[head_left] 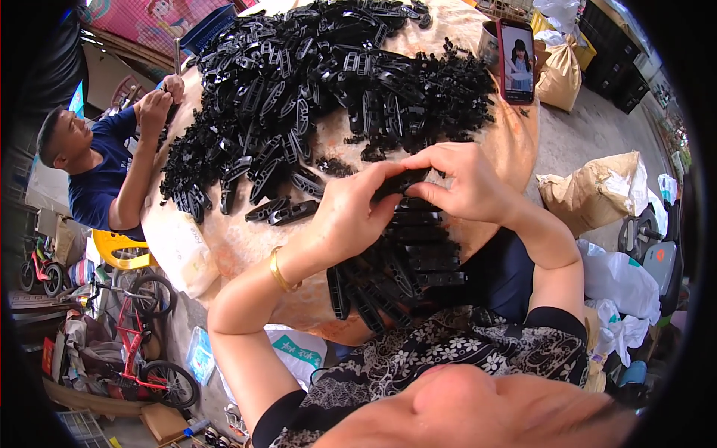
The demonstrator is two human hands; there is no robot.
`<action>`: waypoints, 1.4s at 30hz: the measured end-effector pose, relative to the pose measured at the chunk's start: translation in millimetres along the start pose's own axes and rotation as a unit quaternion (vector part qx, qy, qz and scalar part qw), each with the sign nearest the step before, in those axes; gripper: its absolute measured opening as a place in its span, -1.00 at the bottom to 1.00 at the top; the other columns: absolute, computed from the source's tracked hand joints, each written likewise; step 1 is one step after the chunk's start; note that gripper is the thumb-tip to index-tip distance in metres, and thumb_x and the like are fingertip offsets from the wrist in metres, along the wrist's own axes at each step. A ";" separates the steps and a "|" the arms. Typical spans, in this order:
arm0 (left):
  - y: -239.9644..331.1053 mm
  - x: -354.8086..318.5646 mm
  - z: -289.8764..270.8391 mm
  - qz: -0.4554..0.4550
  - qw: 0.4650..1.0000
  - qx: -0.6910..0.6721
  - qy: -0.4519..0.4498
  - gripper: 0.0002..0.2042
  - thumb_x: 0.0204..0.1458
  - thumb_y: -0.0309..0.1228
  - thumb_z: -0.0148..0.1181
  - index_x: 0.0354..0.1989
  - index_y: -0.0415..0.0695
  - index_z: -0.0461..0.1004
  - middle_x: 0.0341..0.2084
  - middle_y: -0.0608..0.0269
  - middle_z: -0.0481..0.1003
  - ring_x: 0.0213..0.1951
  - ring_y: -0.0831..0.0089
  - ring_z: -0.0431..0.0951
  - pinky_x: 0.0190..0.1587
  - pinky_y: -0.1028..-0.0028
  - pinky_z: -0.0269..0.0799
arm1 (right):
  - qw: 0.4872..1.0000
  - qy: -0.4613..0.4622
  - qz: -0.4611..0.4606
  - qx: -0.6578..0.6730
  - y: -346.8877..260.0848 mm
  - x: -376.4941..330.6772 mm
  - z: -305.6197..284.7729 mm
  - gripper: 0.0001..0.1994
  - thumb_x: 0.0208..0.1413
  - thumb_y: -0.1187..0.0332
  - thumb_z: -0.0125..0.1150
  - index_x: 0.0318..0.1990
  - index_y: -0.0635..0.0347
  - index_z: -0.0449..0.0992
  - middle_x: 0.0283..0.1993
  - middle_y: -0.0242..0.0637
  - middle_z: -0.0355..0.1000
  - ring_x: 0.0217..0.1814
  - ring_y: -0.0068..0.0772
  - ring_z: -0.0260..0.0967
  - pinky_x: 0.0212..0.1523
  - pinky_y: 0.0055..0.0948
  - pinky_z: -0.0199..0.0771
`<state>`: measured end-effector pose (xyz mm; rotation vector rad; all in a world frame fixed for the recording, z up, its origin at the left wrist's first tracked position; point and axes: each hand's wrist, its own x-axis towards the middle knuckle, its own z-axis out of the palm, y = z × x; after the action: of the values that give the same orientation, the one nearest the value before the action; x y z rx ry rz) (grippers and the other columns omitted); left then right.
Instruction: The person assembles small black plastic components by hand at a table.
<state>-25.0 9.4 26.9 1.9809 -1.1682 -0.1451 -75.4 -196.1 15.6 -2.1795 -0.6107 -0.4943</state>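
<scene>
Both my hands hold one long black plastic part (402, 183) above the near edge of the table. My left hand (347, 213) wraps its left end, fingers bent over the top. My right hand (464, 181) pinches the other end between thumb and fingers. Much of the part is hidden by my fingers. Just below my hands, similar black parts lie in a neat stacked row (429, 250), with several more fanned out (366, 295) beside them. Beyond my hands spreads a big heap of long slotted black parts (287, 97), with small black pieces (467, 86) at its right.
The round table wears a pale cloth (340, 142). A phone (517, 63) stands upright at its right edge. A white bag (179, 254) lies at the left edge. A co-worker (104, 164) sits at left, hands raised at the table. Sacks (597, 190) stand on the floor at right.
</scene>
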 end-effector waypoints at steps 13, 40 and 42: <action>-106.0 29.4 -47.8 -0.029 0.906 0.391 0.160 -0.63 -0.05 -0.33 0.25 -0.05 -0.17 0.44 -0.15 0.02 0.42 -0.10 0.08 0.39 -0.02 0.25 0.35 | 0.982 -0.161 -0.064 0.071 13.7 -2.1 -4.7 -0.80 -0.06 0.30 0.33 -0.30 0.22 0.57 -0.36 -0.25 0.51 -0.33 -0.25 0.43 -0.36 -0.40 0.41; -31.1 17.2 -15.6 -0.193 0.916 -0.350 0.020 -0.74 0.07 -0.51 0.18 -0.06 -0.28 0.43 -0.53 0.33 0.45 -0.55 0.62 0.40 -0.47 0.63 0.35 | 0.978 -0.094 0.104 -0.156 33.6 -7.8 -21.5 -0.72 -0.06 0.51 0.18 -0.12 0.21 0.46 -0.34 -0.18 0.43 -0.30 -0.17 0.42 -0.28 -0.31 0.40; -32.0 14.4 -11.1 -0.180 0.917 -0.355 0.005 -0.74 0.08 -0.51 0.18 -0.05 -0.28 0.42 -0.49 0.30 0.49 -0.50 0.59 0.47 -0.39 0.61 0.43 | 0.992 0.012 0.095 -0.083 22.3 -3.3 -22.6 -0.70 0.01 0.57 0.12 -0.05 0.25 0.44 -0.34 -0.18 0.38 -0.32 -0.26 0.39 -0.29 -0.41 0.37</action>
<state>10.1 12.5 16.2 1.5036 -0.5944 -0.6524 -68.6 -227.2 14.1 -2.3563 -0.3549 -0.4835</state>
